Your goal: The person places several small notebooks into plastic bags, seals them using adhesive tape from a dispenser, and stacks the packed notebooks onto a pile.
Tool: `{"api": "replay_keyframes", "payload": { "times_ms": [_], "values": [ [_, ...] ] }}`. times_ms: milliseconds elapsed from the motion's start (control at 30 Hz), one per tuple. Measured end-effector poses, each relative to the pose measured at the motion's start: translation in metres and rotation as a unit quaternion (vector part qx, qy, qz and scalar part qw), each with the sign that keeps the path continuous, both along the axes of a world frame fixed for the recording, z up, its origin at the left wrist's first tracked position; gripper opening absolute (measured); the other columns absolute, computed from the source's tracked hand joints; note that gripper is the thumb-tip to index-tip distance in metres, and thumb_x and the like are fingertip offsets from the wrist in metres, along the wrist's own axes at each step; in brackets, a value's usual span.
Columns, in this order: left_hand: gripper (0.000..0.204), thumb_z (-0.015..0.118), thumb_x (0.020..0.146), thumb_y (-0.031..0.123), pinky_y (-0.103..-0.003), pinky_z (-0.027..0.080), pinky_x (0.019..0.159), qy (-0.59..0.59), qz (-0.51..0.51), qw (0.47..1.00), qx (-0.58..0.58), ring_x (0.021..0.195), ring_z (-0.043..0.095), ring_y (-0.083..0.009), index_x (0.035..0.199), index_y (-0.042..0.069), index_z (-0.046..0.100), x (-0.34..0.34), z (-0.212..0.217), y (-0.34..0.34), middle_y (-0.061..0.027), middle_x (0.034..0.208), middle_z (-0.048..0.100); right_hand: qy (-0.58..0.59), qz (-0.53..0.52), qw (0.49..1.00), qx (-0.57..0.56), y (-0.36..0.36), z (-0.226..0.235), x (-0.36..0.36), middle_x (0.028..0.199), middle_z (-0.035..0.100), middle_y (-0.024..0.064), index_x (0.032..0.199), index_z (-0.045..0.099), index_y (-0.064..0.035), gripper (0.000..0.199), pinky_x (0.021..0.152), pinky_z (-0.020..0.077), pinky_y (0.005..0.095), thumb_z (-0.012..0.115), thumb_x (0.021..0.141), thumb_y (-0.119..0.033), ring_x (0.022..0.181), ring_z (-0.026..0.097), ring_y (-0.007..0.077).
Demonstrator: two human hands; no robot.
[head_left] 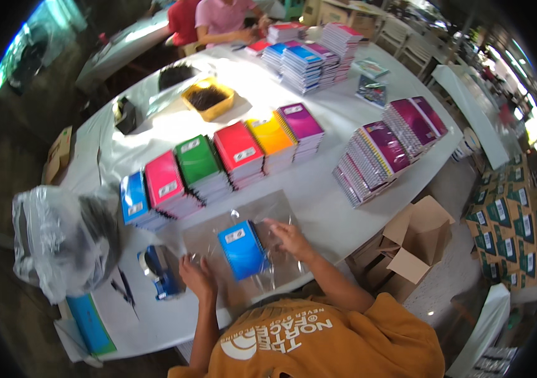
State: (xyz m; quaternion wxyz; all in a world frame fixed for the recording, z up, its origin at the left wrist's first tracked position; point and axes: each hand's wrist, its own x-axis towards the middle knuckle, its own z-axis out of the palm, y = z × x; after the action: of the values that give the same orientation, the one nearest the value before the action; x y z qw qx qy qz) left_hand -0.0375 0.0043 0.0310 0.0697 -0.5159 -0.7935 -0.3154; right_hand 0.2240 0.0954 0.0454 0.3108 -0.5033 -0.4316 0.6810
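A blue spiral notebook with a white label lies flat in front of me on a clear plastic sheet. My left hand is at the sheet's left side, its fingers closed on the plastic. On the other side, my right hand grips the plastic close to the notebook's right edge. Beyond them stands a row of notebook stacks: blue, pink, green, red, yellow and purple. A blue tape dispenser sits left of my left hand.
Scissors and a bulging plastic bag lie at the left. Wrapped purple notebooks stand at the right, above an open cardboard box on the floor. A yellow basket and more notebook stacks are farther back, near people.
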Motion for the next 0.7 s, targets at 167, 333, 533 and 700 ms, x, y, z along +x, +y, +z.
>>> {"api": "replay_keyframes", "payload": {
  "times_ms": [167, 333, 533, 700],
  "values": [
    [0.038, 0.073, 0.073, 0.013, -0.051, 0.032, 0.101, 0.006, -0.038, 0.997, -0.074, 0.126, 0.034, -0.0434, 0.11, 0.016, 0.065, 0.009, -0.023, -0.006, -0.0216, 0.139, 0.037, -0.11, -0.018, 0.992, 0.054, -0.009, 0.0, 0.005, 0.106, 0.061, 0.0096, 0.126, 0.053, -0.002, 0.039, 0.071, 0.0491, 0.0274, 0.054, 0.094, -0.024, 0.091, 0.055, 0.0125],
    [0.038, 0.074, 0.077, 0.018, -0.029, 0.046, 0.071, -0.228, -0.003, 0.973, -0.024, 0.085, 0.06, -0.0201, 0.108, 0.002, 0.06, 0.011, 0.016, 0.0, -0.0124, 0.107, 0.058, 0.022, -0.079, 0.996, -0.019, -0.008, 0.014, 0.008, 0.114, 0.062, 0.0172, 0.124, 0.052, 0.004, 0.038, 0.078, 0.0541, 0.035, 0.052, 0.094, -0.02, 0.104, 0.062, 0.025],
    [0.032, 0.071, 0.081, 0.02, -0.029, 0.047, 0.064, -0.394, 0.037, 0.893, -0.214, 0.071, 0.06, -0.0154, 0.104, -0.001, 0.06, -0.023, 0.022, -0.004, -0.0075, 0.082, 0.064, 0.026, 0.02, 0.999, -0.04, -0.007, 0.023, 0.007, 0.128, 0.052, 0.021, 0.138, 0.037, 0.0013, 0.05, 0.084, 0.0525, 0.0383, 0.048, 0.096, -0.023, 0.111, 0.057, 0.0302],
    [0.035, 0.07, 0.08, 0.015, -0.027, 0.047, 0.07, -0.402, -0.075, 0.911, -0.058, 0.078, 0.059, -0.0136, 0.113, 0.006, 0.061, -0.018, 0.015, -0.003, -0.0051, 0.089, 0.064, 0.082, 0.01, 0.995, -0.052, -0.008, 0.013, 0.019, 0.139, 0.042, 0.0171, 0.146, 0.026, -0.0135, 0.056, 0.088, 0.0502, 0.0407, 0.049, 0.096, -0.025, 0.12, 0.05, 0.0313]
  ]
}}
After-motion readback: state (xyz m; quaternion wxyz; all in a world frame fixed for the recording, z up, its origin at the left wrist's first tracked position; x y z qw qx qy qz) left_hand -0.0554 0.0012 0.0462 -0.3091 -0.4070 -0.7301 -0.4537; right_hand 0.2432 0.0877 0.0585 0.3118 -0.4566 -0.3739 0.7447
